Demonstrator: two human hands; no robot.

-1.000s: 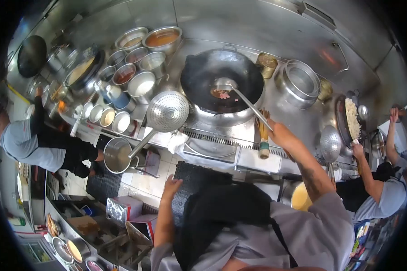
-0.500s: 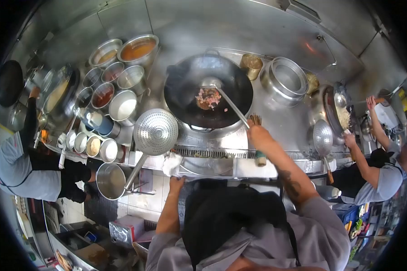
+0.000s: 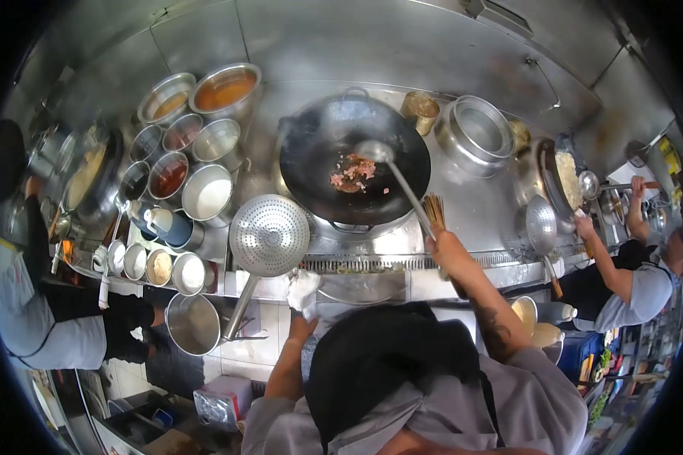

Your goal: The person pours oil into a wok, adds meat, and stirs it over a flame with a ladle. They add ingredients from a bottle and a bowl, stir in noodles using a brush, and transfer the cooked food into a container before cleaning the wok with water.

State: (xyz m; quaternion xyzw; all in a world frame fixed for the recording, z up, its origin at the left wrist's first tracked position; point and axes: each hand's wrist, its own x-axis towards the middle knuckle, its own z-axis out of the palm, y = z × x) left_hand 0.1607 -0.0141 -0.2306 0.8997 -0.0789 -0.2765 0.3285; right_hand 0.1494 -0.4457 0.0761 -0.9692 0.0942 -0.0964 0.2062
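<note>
My right hand (image 3: 454,254) grips the long handle of a metal ladle (image 3: 376,151). The ladle's bowl is inside the large black wok (image 3: 307,178), just above and right of a small heap of chopped pink meat (image 3: 350,173). One small piece lies apart, to the heap's right. At the front ledge, my left hand (image 3: 302,329) is closed at the lower end of a white cloth (image 3: 303,290); its fingertips are partly hidden. A bamboo brush (image 3: 433,208) stands beside my right hand, partly covered by it.
A perforated strainer (image 3: 270,235) rests left of the wok, above a steel pot (image 3: 193,324). Several bowls of sauces and seasonings, including a white one (image 3: 206,191), fill the left counter. Stacked steel pots (image 3: 479,136) stand right. Co-workers (image 3: 57,326) (image 3: 630,284) work on both sides.
The ladle's bowl has moved from behind the meat to its upper right, and my right hand has shifted right and down. The meat is spread a little differently. The whole view has shifted slightly.
</note>
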